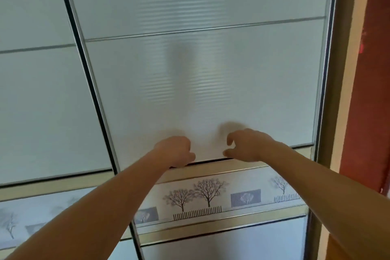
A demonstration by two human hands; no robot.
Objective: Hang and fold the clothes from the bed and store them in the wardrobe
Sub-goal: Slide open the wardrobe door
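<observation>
The wardrobe fills the view, with its frosted sliding door [200,82] shut right in front of me. No clothes, hanger or bed are in sight. Both my bare arms reach forward to the door. My left hand [176,150] has its fingers curled into a fist and holds nothing; it lies against the bottom edge of the frosted panel, just above the metal rail [211,170]. My right hand [244,145] is beside it, fingers loosely bent with the thumb apart, fingertips at the glass. Nothing is held in either hand.
A second sliding door [38,95] overlaps on the left behind a dark frame. Below the rail runs a decorative strip [202,194] printed with trees and fences. A cream door frame [346,91] and a red-brown wall [373,91] stand on the right.
</observation>
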